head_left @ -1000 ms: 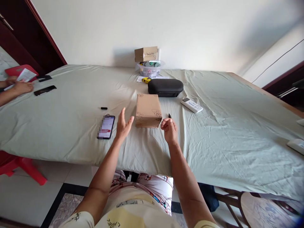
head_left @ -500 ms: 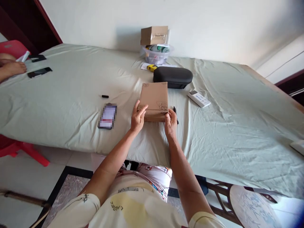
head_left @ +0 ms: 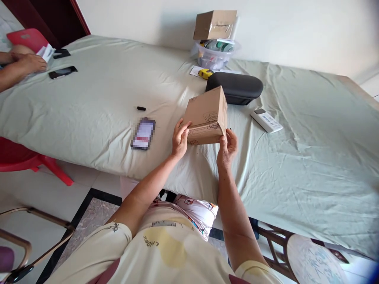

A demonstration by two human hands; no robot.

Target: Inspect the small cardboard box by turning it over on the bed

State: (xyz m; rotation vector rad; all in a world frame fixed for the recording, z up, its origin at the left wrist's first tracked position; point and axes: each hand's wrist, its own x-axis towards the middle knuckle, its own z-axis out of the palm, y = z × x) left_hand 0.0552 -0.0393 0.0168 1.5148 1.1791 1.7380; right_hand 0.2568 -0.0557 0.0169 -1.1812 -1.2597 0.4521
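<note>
A brown cardboard box [head_left: 204, 108] with dark scribbled drawings on its faces is tilted between my two hands, its right side raised above the cloth-covered table. My left hand [head_left: 180, 140] grips its near left corner, fingers on the top and side. At the near right corner my right hand [head_left: 227, 149] holds it from below, the thumb on the front face. The box's underside is hidden. Just behind it lies a black hard case [head_left: 235, 87].
On the pale green tablecloth [head_left: 112, 90] lie a phone [head_left: 143, 134], a small black cap-like piece [head_left: 141, 108], a white device [head_left: 266, 120] and a yellow tape measure [head_left: 205, 73]. A plastic tub [head_left: 214, 57] carries another carton [head_left: 214, 24]. Another person's hands [head_left: 31, 63] hold papers at far left.
The box has been tipped, its right side lifted and turned into view, with both hands still on it. The camera view has shifted, so the table things appear displaced.
</note>
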